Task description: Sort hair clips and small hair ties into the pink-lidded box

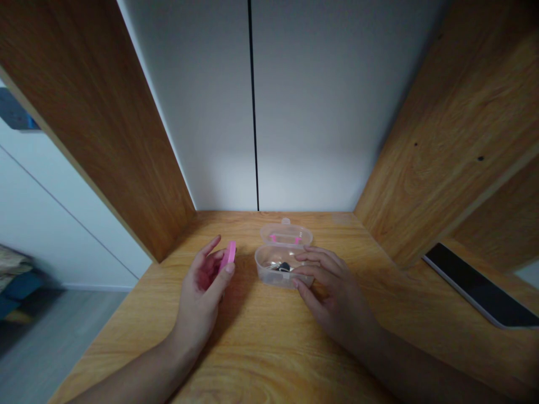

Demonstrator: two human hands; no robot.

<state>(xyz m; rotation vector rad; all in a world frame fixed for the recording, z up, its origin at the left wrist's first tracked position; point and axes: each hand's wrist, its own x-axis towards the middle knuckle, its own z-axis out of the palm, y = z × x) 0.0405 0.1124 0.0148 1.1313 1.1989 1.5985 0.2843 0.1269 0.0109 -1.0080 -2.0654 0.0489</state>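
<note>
My left hand [204, 286] is closed round a small pink object [228, 255], of which only a flat, narrow piece shows between thumb and fingers; its kind is unclear. To the right stands a clear oval plastic box [266, 275], its hinged lid [286, 233] laid back with pink parts on it. Small dark and silvery items [281, 266] lie inside, too small to name. My right hand [332, 286] rests at the box's right side, fingers apart over the rim and thumb near the front wall. Nothing shows in its fingers, though they hide that end of the box.
The wooden desktop [252, 342] runs back to a pale panel [311, 140] with a dark vertical seam. Wooden side boards [105, 123] rise at left and right. A dark-screened tablet or phone [480, 286] lies at the right.
</note>
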